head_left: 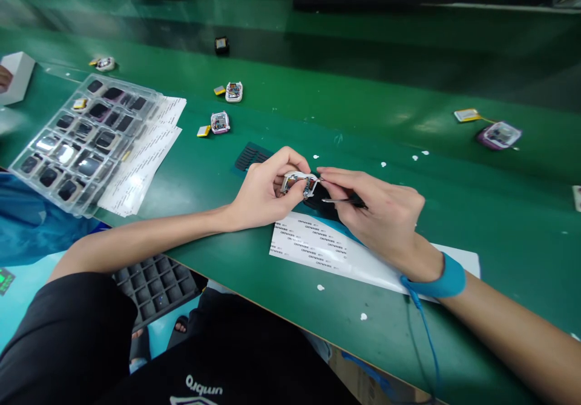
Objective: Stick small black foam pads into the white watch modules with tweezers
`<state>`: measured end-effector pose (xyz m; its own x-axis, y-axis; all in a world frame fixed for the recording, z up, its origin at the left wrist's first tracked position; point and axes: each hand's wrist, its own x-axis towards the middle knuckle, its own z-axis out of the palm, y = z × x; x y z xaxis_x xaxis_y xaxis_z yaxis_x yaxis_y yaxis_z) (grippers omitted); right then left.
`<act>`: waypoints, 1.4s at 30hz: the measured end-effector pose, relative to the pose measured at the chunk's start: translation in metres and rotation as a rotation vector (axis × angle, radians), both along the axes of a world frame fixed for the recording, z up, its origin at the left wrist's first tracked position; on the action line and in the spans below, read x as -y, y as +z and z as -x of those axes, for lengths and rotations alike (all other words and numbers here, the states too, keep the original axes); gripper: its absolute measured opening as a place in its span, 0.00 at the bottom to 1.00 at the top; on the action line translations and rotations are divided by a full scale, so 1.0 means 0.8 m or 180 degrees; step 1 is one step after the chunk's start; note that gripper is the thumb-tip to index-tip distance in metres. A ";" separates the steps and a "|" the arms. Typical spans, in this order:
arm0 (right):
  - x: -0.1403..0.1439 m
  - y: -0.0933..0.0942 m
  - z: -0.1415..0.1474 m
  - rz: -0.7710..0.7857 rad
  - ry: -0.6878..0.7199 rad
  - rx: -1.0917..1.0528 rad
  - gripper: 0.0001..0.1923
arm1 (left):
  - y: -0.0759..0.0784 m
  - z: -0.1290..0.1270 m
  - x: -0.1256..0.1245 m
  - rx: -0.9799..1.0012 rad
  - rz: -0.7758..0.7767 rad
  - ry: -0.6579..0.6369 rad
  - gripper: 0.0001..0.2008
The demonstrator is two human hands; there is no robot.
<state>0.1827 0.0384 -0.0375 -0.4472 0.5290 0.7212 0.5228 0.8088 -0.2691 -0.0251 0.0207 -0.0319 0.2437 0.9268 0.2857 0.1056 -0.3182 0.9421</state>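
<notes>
A white watch case (299,182), its circuit board exposed, is gripped between the thumb and fingers of my left hand (272,190). My right hand (379,211) is closed, with its thumb and forefinger pinched at the case's right edge; what is between those fingertips is too small to make out. A thin metal-tipped tool (338,200) sticks out leftward from under the right fingers, its rear part hidden. Below the hands lies a white printed sheet (308,244). A dark slotted pad (252,157) is partly behind my left hand.
Opened watch cases with yellow batteries lie at centre-left (220,123) and right (499,134). A clear tray (149,99) of watch parts stands at left on paper sheets (157,163). A blue wrist strap (438,281) with a cord circles my right wrist. Another person's hand (4,79) shows far left.
</notes>
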 end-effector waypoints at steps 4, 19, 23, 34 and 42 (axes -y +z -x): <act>-0.001 -0.004 -0.002 -0.0008 -0.0034 0.0055 0.15 | 0.000 0.000 -0.001 -0.0155 -0.0244 0.0143 0.05; 0.001 -0.011 -0.006 -0.0324 0.0237 0.0242 0.22 | 0.001 0.002 0.001 -0.0804 -0.0650 0.0050 0.05; 0.003 -0.013 -0.007 -0.0459 0.0099 0.0418 0.26 | 0.000 0.004 0.000 -0.0817 -0.0494 -0.0085 0.05; 0.008 -0.008 -0.002 -0.0533 0.0062 0.0369 0.27 | 0.000 0.004 0.001 -0.0787 -0.0770 -0.0018 0.02; 0.007 0.003 0.004 -0.0125 0.0150 0.0209 0.06 | 0.003 0.005 0.002 -0.0806 -0.1053 -0.0245 0.07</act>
<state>0.1792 0.0331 -0.0351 -0.5180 0.4780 0.7094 0.4993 0.8423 -0.2030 -0.0289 0.0193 -0.0293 0.4095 0.7715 0.4870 0.2846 -0.6152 0.7352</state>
